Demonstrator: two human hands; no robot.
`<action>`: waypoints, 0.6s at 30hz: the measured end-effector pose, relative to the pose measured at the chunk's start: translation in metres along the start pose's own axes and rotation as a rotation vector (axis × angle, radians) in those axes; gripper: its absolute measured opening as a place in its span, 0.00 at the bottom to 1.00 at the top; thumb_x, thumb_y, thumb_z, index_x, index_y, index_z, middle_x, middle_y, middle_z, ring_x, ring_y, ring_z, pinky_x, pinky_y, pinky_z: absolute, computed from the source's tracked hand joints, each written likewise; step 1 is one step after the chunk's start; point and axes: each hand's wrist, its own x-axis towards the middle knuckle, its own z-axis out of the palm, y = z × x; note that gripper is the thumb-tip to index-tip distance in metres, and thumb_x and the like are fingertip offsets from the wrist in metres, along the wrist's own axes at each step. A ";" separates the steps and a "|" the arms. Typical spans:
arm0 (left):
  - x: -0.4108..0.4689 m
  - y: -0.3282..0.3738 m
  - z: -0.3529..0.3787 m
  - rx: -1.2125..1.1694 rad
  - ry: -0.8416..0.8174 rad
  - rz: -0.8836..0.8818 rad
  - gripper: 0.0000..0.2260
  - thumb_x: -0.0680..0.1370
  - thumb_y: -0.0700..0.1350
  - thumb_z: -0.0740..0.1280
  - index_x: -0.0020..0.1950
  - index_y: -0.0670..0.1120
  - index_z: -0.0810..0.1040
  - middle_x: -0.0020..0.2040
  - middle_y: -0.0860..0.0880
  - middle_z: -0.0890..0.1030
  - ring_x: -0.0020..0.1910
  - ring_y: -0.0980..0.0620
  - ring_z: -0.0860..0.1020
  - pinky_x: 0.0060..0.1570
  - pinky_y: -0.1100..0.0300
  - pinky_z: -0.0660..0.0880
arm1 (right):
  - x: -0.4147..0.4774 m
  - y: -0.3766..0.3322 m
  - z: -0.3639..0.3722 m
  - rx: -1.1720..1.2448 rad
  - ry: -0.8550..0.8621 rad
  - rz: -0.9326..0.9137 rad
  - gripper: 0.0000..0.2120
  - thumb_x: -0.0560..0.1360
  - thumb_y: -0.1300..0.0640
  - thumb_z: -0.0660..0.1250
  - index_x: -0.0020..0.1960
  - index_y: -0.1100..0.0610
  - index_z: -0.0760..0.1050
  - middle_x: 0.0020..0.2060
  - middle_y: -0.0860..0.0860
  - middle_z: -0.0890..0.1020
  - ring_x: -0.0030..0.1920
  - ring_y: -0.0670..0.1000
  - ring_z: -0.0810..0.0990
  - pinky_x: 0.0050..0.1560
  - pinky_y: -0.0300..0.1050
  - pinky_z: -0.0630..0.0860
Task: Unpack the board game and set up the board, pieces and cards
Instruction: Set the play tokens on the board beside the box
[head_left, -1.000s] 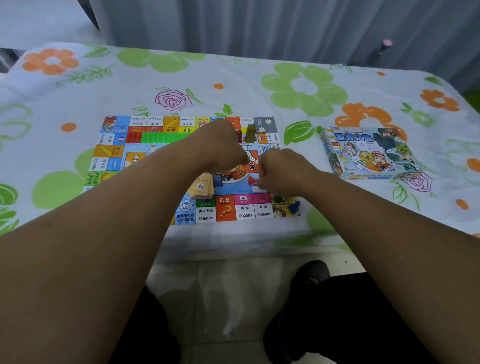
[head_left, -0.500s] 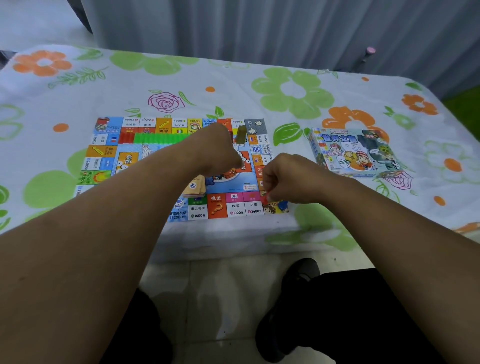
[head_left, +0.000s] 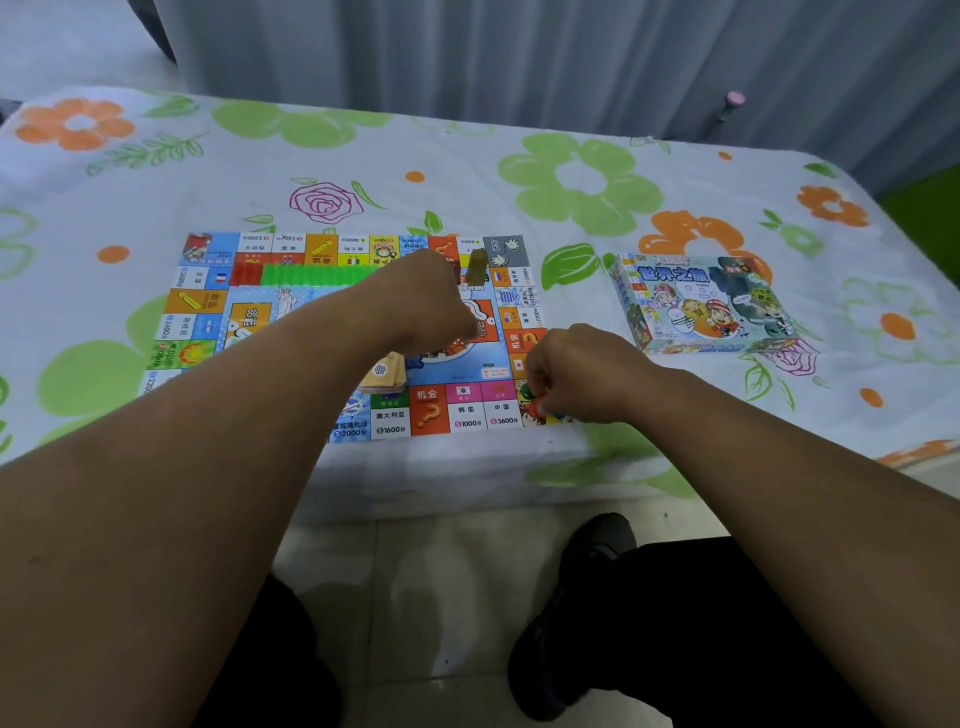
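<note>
The colourful game board (head_left: 291, 332) lies flat near the table's front edge. My left hand (head_left: 431, 301) hovers curled over its centre; whether it holds anything is hidden. My right hand (head_left: 576, 374) sits at the board's near right corner, its fingertips pinching small red and green playing pieces (head_left: 532, 395). A row of green and red plastic houses (head_left: 306, 274) lines the board's far side. A tan card stack (head_left: 387, 373) rests beside my left wrist. Another olive card stack (head_left: 477, 266) stands at the far right corner.
The game box (head_left: 701, 304) lies to the right of the board on the flowered tablecloth (head_left: 571, 171). A grey curtain hangs behind the table. My legs and a dark shoe (head_left: 576, 613) are below the front edge, over a tiled floor.
My right hand has moved from the board's middle toward the near right corner and lowered onto the small pieces there. My left hand stays over the centre.
</note>
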 end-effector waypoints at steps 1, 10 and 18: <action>0.001 0.000 0.000 0.001 0.000 -0.002 0.14 0.78 0.48 0.71 0.55 0.37 0.80 0.54 0.38 0.82 0.51 0.42 0.82 0.51 0.47 0.80 | 0.000 -0.001 0.000 -0.003 -0.001 -0.010 0.10 0.71 0.58 0.76 0.38 0.49 0.75 0.36 0.43 0.73 0.45 0.53 0.77 0.35 0.41 0.64; 0.006 -0.002 0.001 0.004 0.009 0.007 0.15 0.78 0.47 0.71 0.56 0.37 0.79 0.56 0.37 0.81 0.49 0.44 0.82 0.48 0.50 0.80 | -0.002 -0.002 -0.002 -0.016 -0.001 -0.025 0.08 0.72 0.56 0.75 0.44 0.50 0.76 0.44 0.47 0.74 0.45 0.52 0.75 0.35 0.41 0.64; 0.008 -0.001 0.002 0.015 0.006 0.006 0.15 0.78 0.48 0.71 0.56 0.37 0.80 0.56 0.38 0.82 0.49 0.43 0.82 0.45 0.52 0.78 | -0.001 -0.003 -0.003 0.022 0.015 -0.014 0.08 0.70 0.56 0.76 0.46 0.51 0.78 0.43 0.47 0.76 0.44 0.51 0.76 0.34 0.41 0.64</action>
